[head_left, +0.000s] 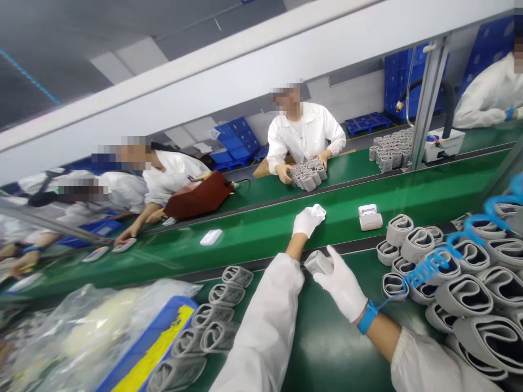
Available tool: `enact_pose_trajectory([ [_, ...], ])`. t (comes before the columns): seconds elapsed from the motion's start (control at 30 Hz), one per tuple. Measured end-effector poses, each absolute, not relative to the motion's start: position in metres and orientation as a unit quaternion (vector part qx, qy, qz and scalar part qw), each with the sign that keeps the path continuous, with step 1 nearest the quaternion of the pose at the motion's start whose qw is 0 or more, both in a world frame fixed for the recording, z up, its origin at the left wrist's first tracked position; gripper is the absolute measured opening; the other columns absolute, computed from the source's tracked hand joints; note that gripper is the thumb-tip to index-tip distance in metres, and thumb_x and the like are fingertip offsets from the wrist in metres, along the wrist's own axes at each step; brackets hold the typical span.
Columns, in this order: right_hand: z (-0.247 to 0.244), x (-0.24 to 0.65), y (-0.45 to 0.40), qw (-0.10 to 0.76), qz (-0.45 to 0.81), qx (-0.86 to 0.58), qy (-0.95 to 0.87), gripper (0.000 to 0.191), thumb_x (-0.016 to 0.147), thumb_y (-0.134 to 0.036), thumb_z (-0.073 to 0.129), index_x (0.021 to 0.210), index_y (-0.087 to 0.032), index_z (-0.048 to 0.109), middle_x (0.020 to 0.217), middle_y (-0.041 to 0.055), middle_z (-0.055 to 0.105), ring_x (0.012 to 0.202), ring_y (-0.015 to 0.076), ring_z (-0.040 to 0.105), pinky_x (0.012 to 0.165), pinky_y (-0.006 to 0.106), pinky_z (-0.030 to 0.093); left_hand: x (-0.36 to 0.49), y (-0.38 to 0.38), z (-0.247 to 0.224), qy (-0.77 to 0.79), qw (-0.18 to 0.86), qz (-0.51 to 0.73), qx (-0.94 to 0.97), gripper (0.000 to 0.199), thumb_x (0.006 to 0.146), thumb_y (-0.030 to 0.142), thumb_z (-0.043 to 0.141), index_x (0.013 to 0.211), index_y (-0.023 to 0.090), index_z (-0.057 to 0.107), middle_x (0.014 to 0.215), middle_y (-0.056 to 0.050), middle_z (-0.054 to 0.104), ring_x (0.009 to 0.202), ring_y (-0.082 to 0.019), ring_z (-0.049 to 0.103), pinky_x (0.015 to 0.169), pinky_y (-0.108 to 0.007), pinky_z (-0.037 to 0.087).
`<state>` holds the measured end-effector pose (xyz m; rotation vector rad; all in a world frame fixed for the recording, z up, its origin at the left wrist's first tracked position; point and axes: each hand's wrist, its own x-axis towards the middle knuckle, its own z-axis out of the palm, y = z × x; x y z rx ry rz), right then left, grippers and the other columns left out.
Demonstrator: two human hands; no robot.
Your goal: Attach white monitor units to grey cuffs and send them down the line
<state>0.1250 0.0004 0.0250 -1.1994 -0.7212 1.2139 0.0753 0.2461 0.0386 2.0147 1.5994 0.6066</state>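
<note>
My left hand point(305, 223), in a white glove, reaches over the green conveyor belt point(261, 231) with its fingers closed on a small white plastic device point(319, 212). Nearer to me, my gloved right hand point(343, 287) grips a rolled grey cuff point(318, 263) between thumb and fingers, at the belt's near edge. A blue wrist strap point(368, 317) circles my right wrist. To the right on the belt lies another white device point(367, 209) with a grey cuff point(371, 221) against it. A flat white device point(211, 237) lies farther left on the belt.
Many rolled grey cuffs point(463, 294) crowd the right side, crossed by a blue coiled cord point(433, 267). More cuffs point(220, 335) line the left, beside a blue tray point(143, 337) with yellow pieces and plastic bags point(93, 321). A co-worker point(304, 136) opposite handles grey cuffs.
</note>
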Motion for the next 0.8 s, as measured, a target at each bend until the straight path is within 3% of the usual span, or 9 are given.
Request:
enact_pose_trajectory([
  [0.1, 0.021, 0.130, 0.003, 0.633, 0.550, -0.480, -0.259, 0.099, 0.071, -0.029, 0.086, 0.162, -0.023, 0.047, 0.150, 0.0135, 0.066, 0.127, 0.0325, 0.070, 0.098, 0.043, 0.064, 0.075, 0.224, 0.037, 0.559, 0.324, 0.291, 0.705, 0.035, 0.082, 0.041, 0.085, 0.104, 0.016, 0.073, 0.105, -0.015, 0.080, 0.096, -0.029, 0.075, 0.087, -0.037, 0.055],
  [0.23, 0.021, 0.140, -0.002, 0.663, 0.618, -0.378, -0.189, 0.079, 0.083, -0.049, 0.083, 0.153, -0.028, 0.054, 0.147, 0.0114, 0.068, 0.104, 0.0280, 0.080, 0.083, 0.040, 0.066, 0.066, 0.185, 0.029, 0.468, 0.495, 0.380, 0.625, 0.057, 0.094, 0.050, 0.074, 0.138, 0.015, 0.061, 0.133, -0.020, 0.074, 0.110, -0.028, 0.077, 0.090, -0.039, 0.062],
  [0.37, 0.023, 0.147, -0.007, 0.693, 0.619, -0.340, -0.150, 0.056, 0.088, -0.054, 0.080, 0.137, -0.030, 0.067, 0.126, 0.0072, 0.079, 0.093, 0.0228, 0.080, 0.078, 0.033, 0.064, 0.046, 0.145, 0.019, 0.319, 0.706, 0.465, 0.429, 0.063, 0.080, 0.037, 0.091, 0.133, 0.016, 0.065, 0.153, -0.022, 0.061, 0.131, -0.036, 0.068, 0.101, -0.044, 0.060],
  [0.5, 0.021, 0.149, -0.006, 0.685, 0.630, -0.334, -0.148, 0.044, 0.088, -0.051, 0.082, 0.126, -0.029, 0.073, 0.122, 0.0064, 0.081, 0.093, 0.0224, 0.080, 0.079, 0.033, 0.063, 0.026, 0.109, 0.017, 0.278, 0.764, 0.485, 0.321, 0.063, 0.081, 0.026, 0.090, 0.138, 0.025, 0.062, 0.147, -0.013, 0.066, 0.129, -0.030, 0.070, 0.104, -0.039, 0.059],
  [0.67, 0.027, 0.149, -0.012, 0.668, 0.646, -0.323, -0.181, 0.050, 0.084, -0.046, 0.086, 0.129, -0.028, 0.073, 0.144, 0.0074, 0.073, 0.121, 0.0266, 0.074, 0.094, 0.037, 0.060, 0.010, 0.068, 0.027, 0.232, 0.800, 0.495, 0.246, 0.039, 0.095, 0.046, 0.077, 0.125, 0.023, 0.068, 0.126, -0.010, 0.073, 0.119, -0.024, 0.072, 0.102, -0.037, 0.060],
  [0.8, 0.037, 0.148, -0.018, 0.669, 0.651, -0.279, -0.227, 0.062, 0.072, -0.034, 0.093, 0.129, -0.024, 0.072, 0.141, 0.0115, 0.074, 0.135, 0.0315, 0.067, 0.114, 0.046, 0.051, 0.000, 0.045, 0.031, 0.281, 0.776, 0.515, 0.232, 0.046, 0.091, 0.045, 0.082, 0.130, 0.027, 0.066, 0.123, -0.008, 0.073, 0.114, -0.022, 0.073, 0.095, -0.034, 0.060],
])
